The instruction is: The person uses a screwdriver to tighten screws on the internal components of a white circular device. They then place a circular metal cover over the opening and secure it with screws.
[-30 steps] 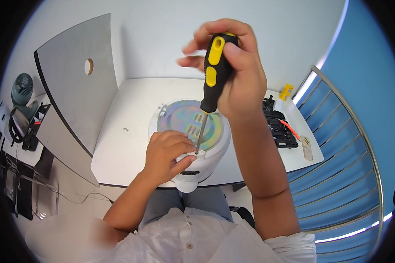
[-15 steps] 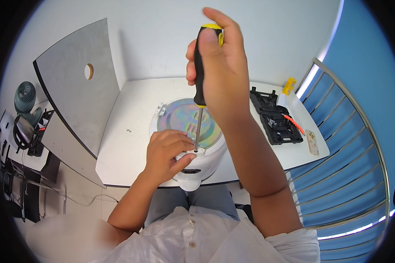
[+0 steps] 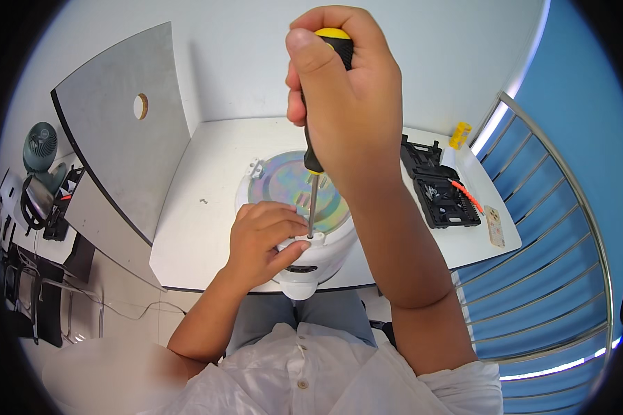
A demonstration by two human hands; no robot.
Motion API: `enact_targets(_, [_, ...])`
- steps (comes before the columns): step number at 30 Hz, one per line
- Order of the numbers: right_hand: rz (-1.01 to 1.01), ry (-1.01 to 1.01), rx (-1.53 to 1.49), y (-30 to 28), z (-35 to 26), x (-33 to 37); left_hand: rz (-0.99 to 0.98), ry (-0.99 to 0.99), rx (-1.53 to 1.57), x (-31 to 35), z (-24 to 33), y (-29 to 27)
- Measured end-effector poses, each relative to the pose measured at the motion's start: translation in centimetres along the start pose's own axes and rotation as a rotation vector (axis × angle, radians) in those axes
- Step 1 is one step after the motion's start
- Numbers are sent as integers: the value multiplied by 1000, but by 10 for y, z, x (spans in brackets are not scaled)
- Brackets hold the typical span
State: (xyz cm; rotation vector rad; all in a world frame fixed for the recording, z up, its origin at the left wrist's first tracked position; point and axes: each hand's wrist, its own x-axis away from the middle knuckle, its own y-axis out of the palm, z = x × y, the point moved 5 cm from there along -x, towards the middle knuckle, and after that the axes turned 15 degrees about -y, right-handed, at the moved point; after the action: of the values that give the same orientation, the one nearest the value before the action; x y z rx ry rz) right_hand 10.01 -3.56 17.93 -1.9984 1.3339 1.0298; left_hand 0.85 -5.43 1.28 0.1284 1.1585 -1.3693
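Note:
A white rounded appliance, seemingly a rice cooker [image 3: 336,245], stands bottom-up at the table's near edge, its shiny round metal base plate [image 3: 277,183] facing up. My right hand [image 3: 356,104] is closed around the upper handle of a black and yellow screwdriver [image 3: 313,200], thumb near its top. The shaft points down nearly upright, with its tip at a hole in the white rim. What sits in that hole is hidden. My left hand [image 3: 263,238] holds the rim, fingers on the base and thumb on the near side, close around the screwdriver's tip.
On the white table [image 3: 194,263], small screws [image 3: 203,201] lie left of the appliance. At right are an open black tool case [image 3: 444,197], a red-orange flexible rod [image 3: 469,197], a patterned phone [image 3: 494,226] and a yellow item [image 3: 459,135]. A grey partition [image 3: 121,138] borders the left, a metal railing [image 3: 588,207] the right.
My right hand has shifted its grip, its thumb moving up the handle and its fingers curling over the top. The screwdriver's tip stays at the rim hole. My left hand keeps its place.

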Motion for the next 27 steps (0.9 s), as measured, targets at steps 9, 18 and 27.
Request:
enact_targets(9, [-515,-206,-1136,-13,26,-21,-3,2,2,-2,1,0])
enact_targets(18, [-42,-1,-83,2,8,-2,-2,5,31,1,-1,-3])
enact_targets(27, [-437,-164,-1112,-11,35,-21,6,8,27,-1,-1,0])
